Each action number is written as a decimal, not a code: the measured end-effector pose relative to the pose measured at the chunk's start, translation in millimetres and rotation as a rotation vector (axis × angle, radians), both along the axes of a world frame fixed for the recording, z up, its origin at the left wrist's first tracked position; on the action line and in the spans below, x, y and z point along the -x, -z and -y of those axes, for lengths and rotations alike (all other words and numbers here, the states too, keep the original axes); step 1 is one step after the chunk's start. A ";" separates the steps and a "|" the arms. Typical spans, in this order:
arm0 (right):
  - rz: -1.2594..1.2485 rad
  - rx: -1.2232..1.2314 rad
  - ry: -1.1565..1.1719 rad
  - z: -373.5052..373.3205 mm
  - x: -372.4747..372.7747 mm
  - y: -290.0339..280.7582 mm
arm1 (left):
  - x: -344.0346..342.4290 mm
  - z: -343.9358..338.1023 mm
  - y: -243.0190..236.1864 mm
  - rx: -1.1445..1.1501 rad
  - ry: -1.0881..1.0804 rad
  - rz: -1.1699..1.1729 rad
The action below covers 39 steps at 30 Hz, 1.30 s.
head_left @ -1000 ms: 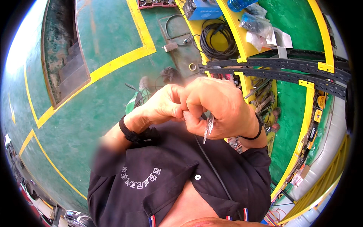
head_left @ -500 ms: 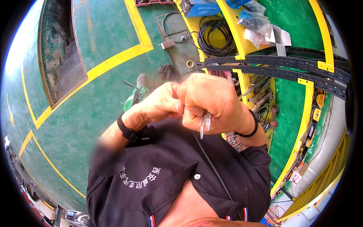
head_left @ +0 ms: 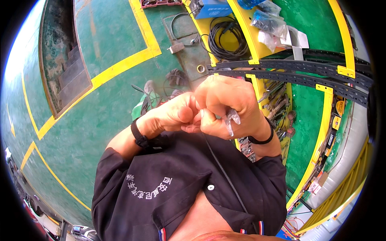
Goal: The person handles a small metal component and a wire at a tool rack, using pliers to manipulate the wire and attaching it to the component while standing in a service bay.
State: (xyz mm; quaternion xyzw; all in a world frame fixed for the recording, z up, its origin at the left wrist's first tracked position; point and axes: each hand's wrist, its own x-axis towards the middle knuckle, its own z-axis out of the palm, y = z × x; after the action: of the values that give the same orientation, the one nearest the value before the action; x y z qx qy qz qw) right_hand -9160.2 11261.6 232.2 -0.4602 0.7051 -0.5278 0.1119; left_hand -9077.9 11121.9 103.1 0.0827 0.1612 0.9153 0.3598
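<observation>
In front of my chest, my two hands meet with their fingers touching. My right hand is curled into a fist around a crumpled piece of clear plastic film, which pokes out of its lower side. Against the right fingers press those of my left hand, its thumb bent over. Whatever lies between the left fingertips is hidden by the right hand.
A yellow rack with black perforated rails stands at the right. It carries a coiled black cable, a blue box, plastic bags and metal tools. At the left, a stepped pit opens in the green floor.
My left hand has turned slightly, with its thumb bent more and its fingers lower. The plastic film sticking out of my right fist has shifted right and spread wider.
</observation>
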 end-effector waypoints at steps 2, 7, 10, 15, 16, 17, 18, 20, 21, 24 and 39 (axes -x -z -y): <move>0.024 -0.011 0.001 -0.1 1.5 -1.7 | 1.5 -3.5 0.4 0.005 -0.044 -0.042; 0.114 -0.041 0.014 -1.8 3.0 -7.2 | 7.3 -4.2 -0.7 0.010 -0.016 -0.125; 0.133 -0.038 0.027 -1.2 3.0 -7.2 | 8.0 -3.8 1.8 0.041 -0.005 -0.129; 0.125 -0.031 0.046 -1.2 3.0 -6.3 | 6.7 -4.9 4.6 0.043 -0.006 -0.096; 0.120 -0.022 0.047 -1.3 3.2 -5.7 | 6.7 -4.7 4.2 0.041 0.003 -0.086; 0.114 -0.014 0.048 -1.6 3.1 -5.1 | 6.7 -4.6 3.9 0.038 0.011 -0.077; 0.114 -0.014 0.050 -2.4 2.7 -4.2 | 7.1 -4.6 3.5 0.046 -0.005 -0.100; 0.168 -0.048 0.063 -4.2 1.9 -2.7 | 8.9 -3.8 -1.9 0.055 -0.018 -0.122; 0.169 -0.048 0.065 -2.9 1.8 -7.3 | 11.1 -2.2 -8.9 0.093 -0.002 -0.083; 0.257 -0.244 0.066 4.4 1.6 -16.9 | 15.0 0.6 -9.7 0.135 0.024 -0.036; 0.801 -0.423 -0.119 45.1 23.0 28.7 | 9.3 -10.2 32.3 -0.284 0.051 -0.076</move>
State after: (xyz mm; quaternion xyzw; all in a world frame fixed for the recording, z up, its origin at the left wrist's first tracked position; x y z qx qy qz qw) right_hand -9183.2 11216.5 203.4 -0.2265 0.6708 -0.5014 0.4974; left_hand -9087.2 11132.1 70.8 0.1716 0.0416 0.9155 0.3614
